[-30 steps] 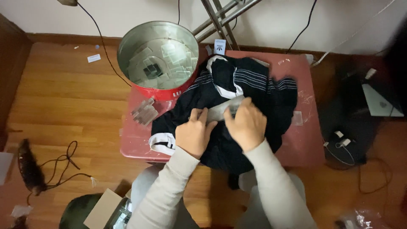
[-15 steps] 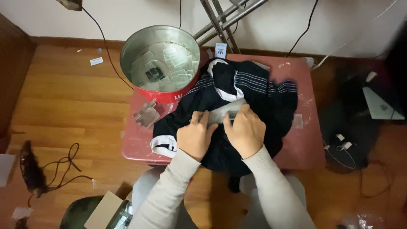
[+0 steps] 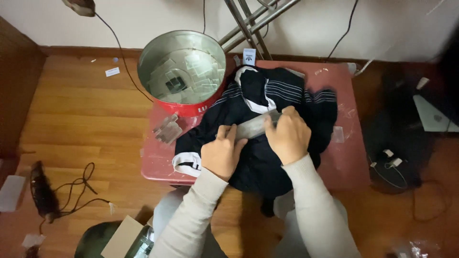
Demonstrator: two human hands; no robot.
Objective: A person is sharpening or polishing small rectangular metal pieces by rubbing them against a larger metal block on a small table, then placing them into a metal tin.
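A dark navy garment (image 3: 258,157) with white stripes and a white collar lies spread on a small red table (image 3: 344,157). On top of it rests a flat clear plastic piece (image 3: 253,126), like a strip or small bag. My left hand (image 3: 222,153) presses flat on the garment with its fingertips at the strip's left end. My right hand (image 3: 288,135) grips the strip's right end with bent fingers. Both sleeves are light beige.
A large round metal tin (image 3: 181,71) with a red wall, holding clear packets, stands at the table's back left. Small clear bags (image 3: 167,130) lie beside it. Metal stand legs (image 3: 248,19) rise behind. Cables (image 3: 81,191) and a cardboard box (image 3: 122,236) sit on the wooden floor.
Both hands stay on the garment and the clear strip; the right hand has shifted slightly up and right along the strip. The camera view has drifted a little.
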